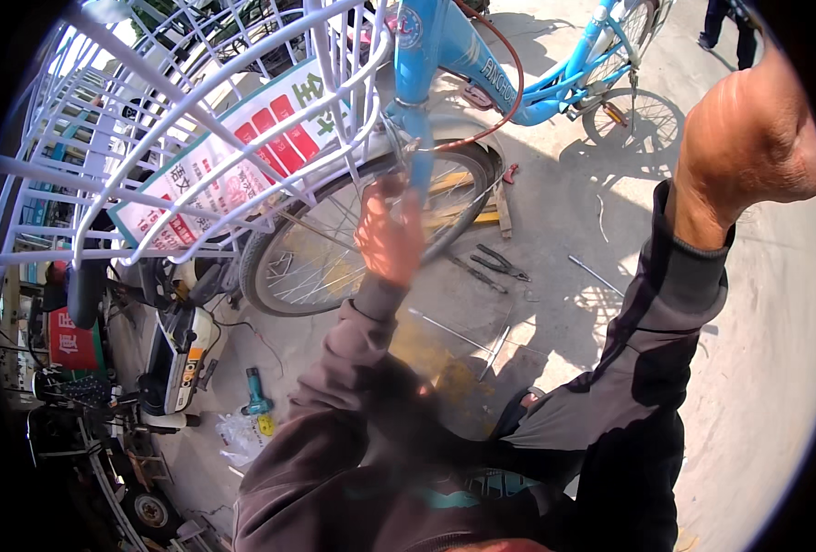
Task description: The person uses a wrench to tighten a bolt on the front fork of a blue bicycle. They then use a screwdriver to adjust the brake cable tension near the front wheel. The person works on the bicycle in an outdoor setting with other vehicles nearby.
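A light blue bicycle (pixel 482 69) stands in front of me, its white wire basket (pixel 192 110) filling the upper left. My left hand (pixel 390 235) is at the front fork (pixel 415 156), beside the spokes of the front wheel (pixel 259 281). Motion blurs its fingers, so whether they grip the fork cannot be made out. My right hand (pixel 762 133) is raised close to the camera at the upper right; the picture's edge cuts off its fingers. A reddish-brown cable (pixel 520 74) loops from the bicycle's front.
Pliers (pixel 500 264), a T-shaped metal wrench (pixel 494 353) and a thin rod (pixel 595 274) lie on the concrete. A teal power tool (pixel 258 400) lies beside a clear plastic bag (pixel 241 437). A white scooter (pixel 176 354) stands at left. Someone's dark-clothed legs (pixel 735 28) show at the far right.
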Tool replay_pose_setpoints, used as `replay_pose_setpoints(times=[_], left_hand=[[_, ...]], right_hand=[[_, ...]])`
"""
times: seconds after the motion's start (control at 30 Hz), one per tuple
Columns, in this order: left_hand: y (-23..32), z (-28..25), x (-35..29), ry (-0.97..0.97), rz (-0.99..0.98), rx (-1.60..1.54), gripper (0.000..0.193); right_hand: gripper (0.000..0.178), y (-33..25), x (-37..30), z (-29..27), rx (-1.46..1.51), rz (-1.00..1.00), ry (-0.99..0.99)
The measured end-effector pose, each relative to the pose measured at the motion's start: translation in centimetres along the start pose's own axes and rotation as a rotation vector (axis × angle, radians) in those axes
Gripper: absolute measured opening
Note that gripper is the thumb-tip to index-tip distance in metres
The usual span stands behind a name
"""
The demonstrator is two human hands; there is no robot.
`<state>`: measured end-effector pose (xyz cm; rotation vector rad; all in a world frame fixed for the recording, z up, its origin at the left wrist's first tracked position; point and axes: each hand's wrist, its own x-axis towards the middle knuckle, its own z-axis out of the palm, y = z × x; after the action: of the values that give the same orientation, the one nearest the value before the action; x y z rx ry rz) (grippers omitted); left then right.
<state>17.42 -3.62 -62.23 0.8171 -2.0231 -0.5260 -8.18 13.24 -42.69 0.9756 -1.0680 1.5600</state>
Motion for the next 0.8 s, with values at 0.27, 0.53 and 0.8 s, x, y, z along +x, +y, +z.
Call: replay_pose_setpoints(times=[0.27, 0.53, 0.8], left_hand=[[-4.4, 1.3, -3.6, 0.001, -0.054, -0.321, 0.023], [-3.5, 0.9, -1.5, -0.050, -0.050, -0.341, 0.028], [-3.4, 0.2, -1.8, -0.093, -0.105, -0.339, 0.027]], right_hand=[[0.040, -7.6, -18.4, 2.1, 0.584, 1.101, -0.179], [0.023, -9.0, -20.5, 4.9, 0.654, 1.083, -0.453], [0.015, -9.7, -20.5, 7.5, 0.344, 0.794, -0.335]])
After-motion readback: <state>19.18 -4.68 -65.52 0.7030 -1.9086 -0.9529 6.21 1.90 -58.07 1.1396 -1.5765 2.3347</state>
